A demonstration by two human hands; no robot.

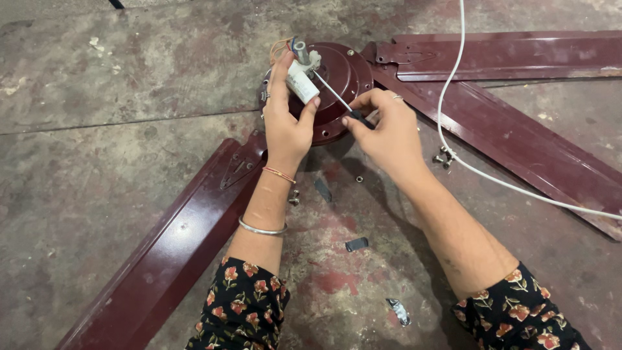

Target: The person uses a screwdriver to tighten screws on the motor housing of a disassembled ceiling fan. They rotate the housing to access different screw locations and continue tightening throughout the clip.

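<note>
**Ceiling fan motor hub, capacitor and screwdriver in hand**

While the left hand (pixel 285 123) pinches the white cylindrical capacitor (pixel 302 82) between forefinger on top and thumb below, the right hand (pixel 389 129) grips a screwdriver (pixel 342 104) by its dark handle, fingers curled and pressed together around it. Screwdriver shaft runs up and left; its tip meets the top of the motor hub (pixel 343 71) just beside the capacitor, near a short grey shaft and a small bundle of wires (pixel 282 46).

Location: capacitor sits over the upper left of the maroon hub, which lies on the concrete floor (pixel 129 97). Three maroon blades fan out from it: one toward lower left (pixel 175 246), two toward the right (pixel 518 58).

Handling, judged: capacitor looks light and rigid with a smooth plastic shell, likely slippery; best held across its body as now, since the thin wires look fragile and should carry no pull. Hub looks heavy, stiff metal, stable where it lies.

Nearby: white cable (pixel 453 84) crosses the right blades; loose screws (pixel 443 157) lie beside it; a nut (pixel 359 178) and scraps of dark tape (pixel 356 244) lie between the forearms.
</note>
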